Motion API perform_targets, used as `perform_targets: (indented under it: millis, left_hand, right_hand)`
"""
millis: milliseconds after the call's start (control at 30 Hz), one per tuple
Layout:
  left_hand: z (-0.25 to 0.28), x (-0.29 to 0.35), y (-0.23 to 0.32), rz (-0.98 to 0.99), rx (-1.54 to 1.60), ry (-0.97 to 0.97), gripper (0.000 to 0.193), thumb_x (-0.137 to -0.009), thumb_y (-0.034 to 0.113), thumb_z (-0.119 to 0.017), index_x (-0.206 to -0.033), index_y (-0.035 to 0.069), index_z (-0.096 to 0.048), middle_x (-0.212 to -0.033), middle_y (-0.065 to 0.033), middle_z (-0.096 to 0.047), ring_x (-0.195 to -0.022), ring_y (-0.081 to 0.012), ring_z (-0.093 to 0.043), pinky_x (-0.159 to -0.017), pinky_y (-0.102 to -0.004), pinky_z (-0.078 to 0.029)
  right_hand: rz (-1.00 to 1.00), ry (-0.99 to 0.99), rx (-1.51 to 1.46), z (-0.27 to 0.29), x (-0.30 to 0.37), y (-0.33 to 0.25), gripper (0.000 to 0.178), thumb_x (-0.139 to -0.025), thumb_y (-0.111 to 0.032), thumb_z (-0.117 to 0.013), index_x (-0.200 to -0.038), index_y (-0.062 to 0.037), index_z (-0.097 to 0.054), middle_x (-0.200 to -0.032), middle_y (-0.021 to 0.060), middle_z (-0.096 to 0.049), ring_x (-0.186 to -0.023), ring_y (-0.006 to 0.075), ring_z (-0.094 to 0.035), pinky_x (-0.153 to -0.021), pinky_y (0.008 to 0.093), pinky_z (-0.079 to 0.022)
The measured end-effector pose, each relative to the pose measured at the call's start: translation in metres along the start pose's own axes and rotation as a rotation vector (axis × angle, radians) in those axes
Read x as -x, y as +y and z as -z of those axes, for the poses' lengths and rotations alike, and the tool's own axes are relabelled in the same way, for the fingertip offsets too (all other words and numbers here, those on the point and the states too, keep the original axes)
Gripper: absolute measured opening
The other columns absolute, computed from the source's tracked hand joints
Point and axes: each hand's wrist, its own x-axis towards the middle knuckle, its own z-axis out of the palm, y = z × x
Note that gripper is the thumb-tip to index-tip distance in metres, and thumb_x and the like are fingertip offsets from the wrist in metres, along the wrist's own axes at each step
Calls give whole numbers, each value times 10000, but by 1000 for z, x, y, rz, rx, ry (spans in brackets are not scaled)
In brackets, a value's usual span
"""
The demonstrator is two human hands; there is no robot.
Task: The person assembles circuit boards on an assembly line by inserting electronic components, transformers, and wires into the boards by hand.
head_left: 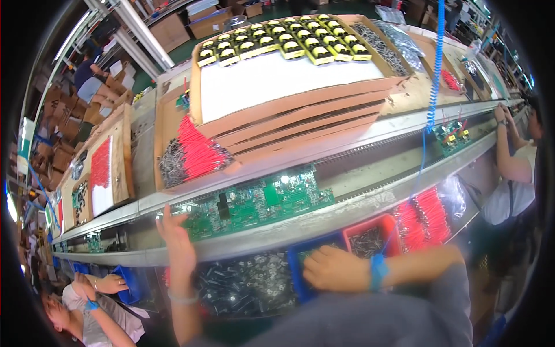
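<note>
My left hand (pixel 175 234) is raised at the left end of a row of green circuit boards (pixel 254 202), which lie on the conveyor track. Its fingers are apart, and nothing shows between them. My right hand (pixel 335 269), with a blue band (pixel 378 272) at the wrist, reaches over the blue bin (pixel 296 272). The fingers there curl down into the bin; their tips, and whatever they may hold, are hidden. Beside that bin stands a red bin (pixel 395 234) of small metal-leaded parts. Left of the blue bin spread many loose clear-and-silver parts (pixel 243 283).
Beyond the track, stacked cardboard trays (pixel 289 115) carry yellow-and-black components (pixel 289 46). Red-sleeved leads (pixel 199 150) fill a box at their left; more red leads (pixel 425 220) lie right. A coiled blue cord (pixel 436 69) hangs down. Co-workers sit at left (pixel 110 318) and right (pixel 514 168).
</note>
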Motion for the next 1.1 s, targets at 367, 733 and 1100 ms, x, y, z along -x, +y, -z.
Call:
perform_targets:
  millis: [367,733,1100]
  left_hand:
    - [-2,-5,24,-51,-21,-30,620,-1091,343,-262,-1574,-42,-201,-1157,-110,-634,-1264,-257,-511,-1242,-514,9]
    - [3,-5,34,-52,-193,-12,716,-966,137,-463,-1575,-62,-145,-1185,-143,-644,-1307,-306,-497,-1236,-549,29]
    - [6,3,47,-20,-23,-94,686,-1023,194,-395,-1587,-54,-96,-1249,-180,-626,-1357,-298,-468,-1223,-554,68]
  right_hand:
    - [3,50,-127,-3,3,10,124,-766,-174,-625,-762,-55,-660,-777,83,-621,-753,243,-634,-665,346,-511]
    - [-52,67,-269,5,3,16,173,-791,-164,-624,-889,-21,-625,-856,112,-592,-829,261,-634,-689,365,-533]
    - [-91,74,-422,11,1,17,180,-800,-97,-606,-953,-12,-563,-907,148,-585,-832,304,-641,-714,391,-551]
